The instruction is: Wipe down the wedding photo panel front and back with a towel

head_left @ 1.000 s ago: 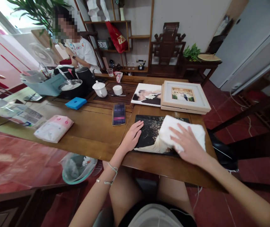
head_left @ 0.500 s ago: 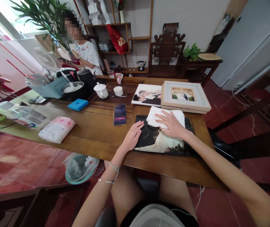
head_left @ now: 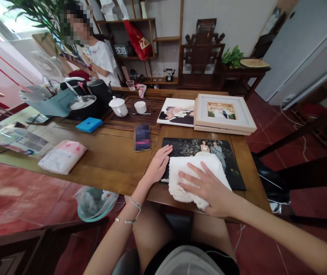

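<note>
A dark wedding photo panel lies flat near the table's front edge, with a couple printed on it. My right hand is spread flat on a folded white towel, pressing it against the panel's lower part, and the towel hangs slightly past the front edge. Beneath the towel, part of the picture is hidden. My left hand rests on the panel's left edge, its fingers stretched out and holding nothing.
Behind the panel lie framed pictures and a flat photo print. A phone, a tissue pack, a blue block and a lidded white cup stand leftward. Another person is across the table.
My right hand and the towel have moved from the panel's upper part down toward me, uncovering the printed couple. My left hand stays at the left edge.
</note>
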Demonstrator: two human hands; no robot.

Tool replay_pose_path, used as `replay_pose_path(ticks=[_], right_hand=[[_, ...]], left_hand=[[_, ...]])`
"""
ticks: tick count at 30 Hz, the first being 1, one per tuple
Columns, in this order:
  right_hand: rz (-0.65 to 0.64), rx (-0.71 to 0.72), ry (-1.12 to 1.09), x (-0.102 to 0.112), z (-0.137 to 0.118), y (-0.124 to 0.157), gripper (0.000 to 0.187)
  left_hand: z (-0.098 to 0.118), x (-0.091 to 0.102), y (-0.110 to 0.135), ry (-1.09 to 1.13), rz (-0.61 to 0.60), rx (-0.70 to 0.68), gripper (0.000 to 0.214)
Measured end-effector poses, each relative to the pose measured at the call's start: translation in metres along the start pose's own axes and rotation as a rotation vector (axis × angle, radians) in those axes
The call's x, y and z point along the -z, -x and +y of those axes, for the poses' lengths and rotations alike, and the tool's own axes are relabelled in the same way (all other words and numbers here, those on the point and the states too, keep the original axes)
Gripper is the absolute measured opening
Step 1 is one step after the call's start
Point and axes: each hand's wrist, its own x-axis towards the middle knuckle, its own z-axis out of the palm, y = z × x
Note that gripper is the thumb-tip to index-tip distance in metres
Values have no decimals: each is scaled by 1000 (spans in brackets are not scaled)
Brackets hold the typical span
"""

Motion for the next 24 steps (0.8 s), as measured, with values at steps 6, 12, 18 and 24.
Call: replay_pose_path(ticks=[6,12,18,24], right_hand=[[200,-191,72,12,90,-26,52],[251,-298,115,12,104,-31,51],[67,-96,79,-4,12,11,98],[45,-20,22,0,20,17,99]], left_hand=[[1,1,1,11,4,-2,41],[0,1,1,-6,-4,-5,41],[0,0,2,-10,-1,-8,41],[0,1,1,-10,-8,-4,41]])
